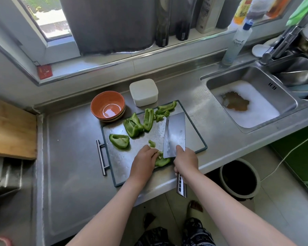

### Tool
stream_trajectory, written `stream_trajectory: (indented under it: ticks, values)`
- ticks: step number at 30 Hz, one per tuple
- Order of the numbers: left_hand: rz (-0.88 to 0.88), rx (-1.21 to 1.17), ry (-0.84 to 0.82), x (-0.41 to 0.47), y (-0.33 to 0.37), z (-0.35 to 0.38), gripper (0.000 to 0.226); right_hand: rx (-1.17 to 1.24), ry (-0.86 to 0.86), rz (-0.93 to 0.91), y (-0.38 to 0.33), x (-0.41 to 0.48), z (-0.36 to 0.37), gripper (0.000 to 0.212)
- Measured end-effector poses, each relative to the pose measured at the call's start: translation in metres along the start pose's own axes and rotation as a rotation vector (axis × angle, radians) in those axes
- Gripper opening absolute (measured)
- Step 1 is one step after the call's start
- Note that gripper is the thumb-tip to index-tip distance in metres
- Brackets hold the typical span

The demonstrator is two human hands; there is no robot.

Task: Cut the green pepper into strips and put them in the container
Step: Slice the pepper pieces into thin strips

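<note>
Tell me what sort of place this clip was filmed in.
Most likely a home kitchen: a steel counter with a built-in sink holding suds, a cleaver among green pepper pieces on a cutting board, and bottles along the windowsill.

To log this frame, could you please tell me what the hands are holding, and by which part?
The right hand grips the cleaver by its handle; the left hand holds a green pepper piece at its left end.
</note>
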State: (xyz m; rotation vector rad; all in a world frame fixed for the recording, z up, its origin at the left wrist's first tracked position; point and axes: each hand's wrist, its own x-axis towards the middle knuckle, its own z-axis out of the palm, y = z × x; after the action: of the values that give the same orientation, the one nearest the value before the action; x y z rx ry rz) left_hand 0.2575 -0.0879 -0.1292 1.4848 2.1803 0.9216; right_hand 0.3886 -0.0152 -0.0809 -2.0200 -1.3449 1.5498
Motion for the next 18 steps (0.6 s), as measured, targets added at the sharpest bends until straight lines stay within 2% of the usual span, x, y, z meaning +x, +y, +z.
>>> stream_trajectory:
  ticks: [6,18]
  values:
    - [0.016,-0.028,0.048,0.001,-0.004,0.004,0.008,-0.055,0.027,-0.084,0.002,0.002,0.005,0.038]
    - [0.157,0.105,0.197,0.0,-0.018,0.014,0.001,-0.139,0.051,-0.142,0.007,0.002,0.011,0.039]
